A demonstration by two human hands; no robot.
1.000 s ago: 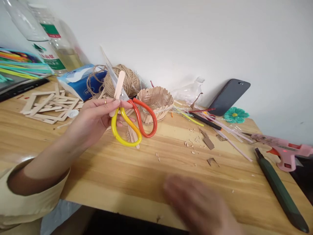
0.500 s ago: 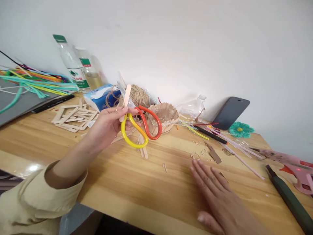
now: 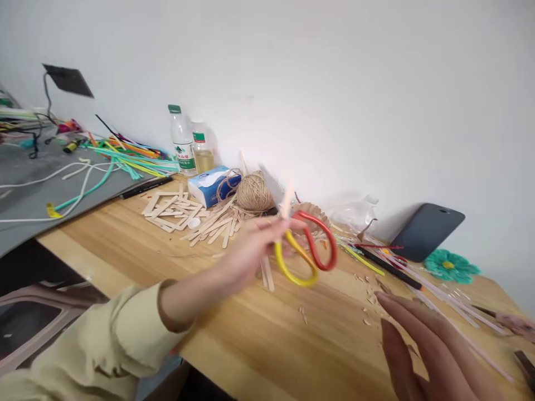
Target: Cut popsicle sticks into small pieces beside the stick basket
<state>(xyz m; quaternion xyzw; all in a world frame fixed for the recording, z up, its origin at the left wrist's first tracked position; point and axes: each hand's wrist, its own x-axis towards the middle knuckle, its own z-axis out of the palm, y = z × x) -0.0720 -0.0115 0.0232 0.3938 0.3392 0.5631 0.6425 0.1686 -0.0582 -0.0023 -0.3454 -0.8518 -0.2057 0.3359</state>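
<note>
My left hand (image 3: pixel 254 245) is closed around a pair of scissors (image 3: pixel 304 255) with yellow and red handles, held above the table. A light craft stick (image 3: pixel 287 197) is pinched in the same hand and points upward, slightly blurred. My right hand (image 3: pixel 438 345) is open at the lower right, fingers stretched out, holding nothing. Small wood chips (image 3: pixel 366 321) lie just left of its fingertips. Behind the scissors, partly hidden, stands a small basket made of craft sticks (image 3: pixel 315 214). Two loose sticks (image 3: pixel 267 273) lie on the table below my left hand.
Piled craft sticks (image 3: pixel 173 211), a twine ball (image 3: pixel 254 192), a blue tissue pack (image 3: pixel 209 188) and bottles (image 3: pixel 183 142) stand at the back left. Pipe cleaners (image 3: pixel 137 156) cover the grey mat (image 3: pixel 25 189). A phone (image 3: pixel 430 231) leans on the wall by a teal flower (image 3: pixel 451 266).
The view has swung left, so the table's contents appear farther right. My right hand, earlier flat on the tabletop, looks raised. My left hand still grips the scissors and stick.
</note>
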